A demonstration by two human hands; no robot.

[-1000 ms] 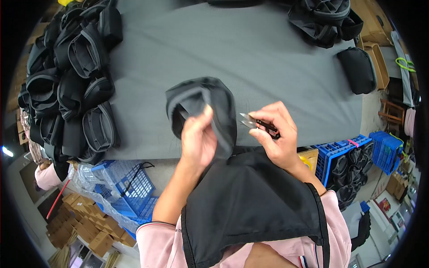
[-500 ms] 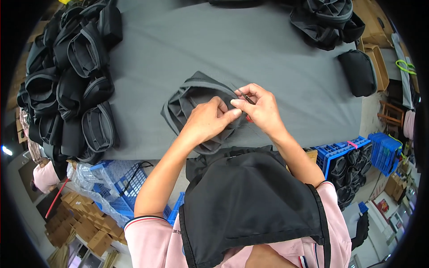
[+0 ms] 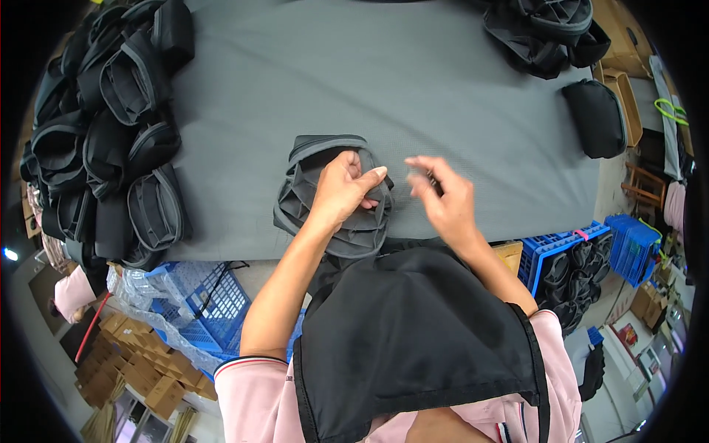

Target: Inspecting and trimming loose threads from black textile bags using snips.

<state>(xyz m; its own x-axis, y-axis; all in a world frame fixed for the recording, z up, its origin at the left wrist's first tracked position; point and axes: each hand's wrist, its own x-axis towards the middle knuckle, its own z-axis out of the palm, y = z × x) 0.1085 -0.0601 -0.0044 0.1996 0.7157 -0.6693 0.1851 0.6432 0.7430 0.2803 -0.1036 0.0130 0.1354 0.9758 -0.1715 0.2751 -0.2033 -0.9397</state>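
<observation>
Grey-trimmed black pouch (image 3: 299, 201), seemingly unfinished: I am seeing left hand (image 3: 338, 190), fingers gripping it; right hand (image 3: 450, 201), fingers half-curled, hold blurred; heaped pouches (image 3: 105, 153), status unclear.

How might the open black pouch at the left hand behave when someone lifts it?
The pouch is probably floppy: its fabric walls look creased and uneven near the left hand. It seems likely light for its size, since its wide opening shows folded cloth inside. Its boxy outline suggests it would hardly roll.
</observation>
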